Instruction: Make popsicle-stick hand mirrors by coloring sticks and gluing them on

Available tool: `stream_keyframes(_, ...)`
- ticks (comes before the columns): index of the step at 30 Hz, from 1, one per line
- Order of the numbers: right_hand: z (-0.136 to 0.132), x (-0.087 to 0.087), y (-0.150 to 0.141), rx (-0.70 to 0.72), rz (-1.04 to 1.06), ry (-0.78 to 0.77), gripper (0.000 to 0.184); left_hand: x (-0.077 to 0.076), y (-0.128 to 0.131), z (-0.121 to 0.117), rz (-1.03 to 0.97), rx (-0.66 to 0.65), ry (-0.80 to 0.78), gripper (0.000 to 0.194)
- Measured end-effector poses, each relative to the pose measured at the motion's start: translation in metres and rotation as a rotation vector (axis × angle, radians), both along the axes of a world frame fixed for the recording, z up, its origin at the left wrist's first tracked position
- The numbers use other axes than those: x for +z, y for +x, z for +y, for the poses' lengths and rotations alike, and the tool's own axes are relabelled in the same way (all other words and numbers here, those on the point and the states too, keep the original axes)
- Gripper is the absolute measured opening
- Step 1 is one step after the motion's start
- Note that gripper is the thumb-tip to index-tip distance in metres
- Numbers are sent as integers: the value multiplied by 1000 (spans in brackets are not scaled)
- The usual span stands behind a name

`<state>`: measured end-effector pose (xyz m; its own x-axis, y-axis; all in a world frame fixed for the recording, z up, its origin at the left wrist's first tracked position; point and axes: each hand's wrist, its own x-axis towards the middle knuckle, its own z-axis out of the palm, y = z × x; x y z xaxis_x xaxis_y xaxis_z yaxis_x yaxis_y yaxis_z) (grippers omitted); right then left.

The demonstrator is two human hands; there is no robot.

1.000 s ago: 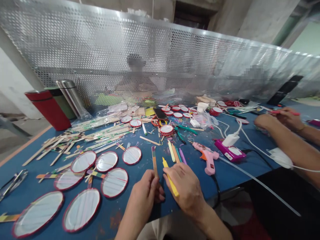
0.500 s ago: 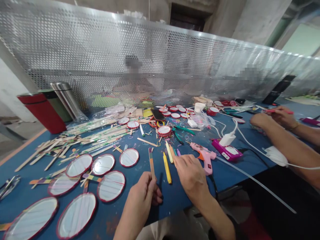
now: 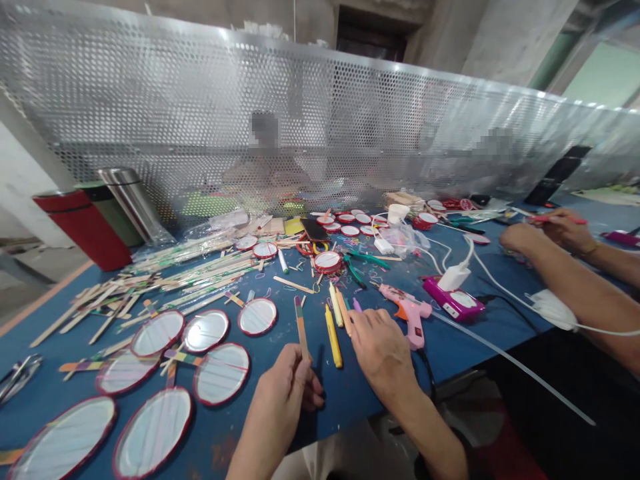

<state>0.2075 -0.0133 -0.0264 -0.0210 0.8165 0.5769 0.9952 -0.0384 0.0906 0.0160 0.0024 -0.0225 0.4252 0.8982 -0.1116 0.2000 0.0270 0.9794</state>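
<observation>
Head view, left hand (image 3: 285, 383) holding stick (image 3: 301, 327); right hand (image 3: 383, 347) touching orange marker (image 3: 343, 311), grip unclear

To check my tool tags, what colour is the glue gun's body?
The glue gun's body is pink; the head view shows it best.

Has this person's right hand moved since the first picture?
Yes. Judged against the pink glue gun lying there, the right hand has moved rightward and forward, closer to it.
</observation>
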Motion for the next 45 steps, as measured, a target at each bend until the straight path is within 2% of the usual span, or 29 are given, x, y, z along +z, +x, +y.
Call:
stream_keyframes(9, -2, 2, -2, -55, 13, -40, 16, -2, 0, 0, -13, 13, -11, 29)
stream_keyframes(16, -2, 0, -3, -91, -6, -5, 21, -3, 0, 0, -10, 12, -12, 29)
stream_keyframes(31, -1, 1, -4, -121, 14, 8, 10, -3, 0, 0, 0, 8, -1, 28)
stream_keyframes(45, -1, 2, -4, -67, 36, 73, 4, -7, 0, 2, -32, -6, 8, 28)
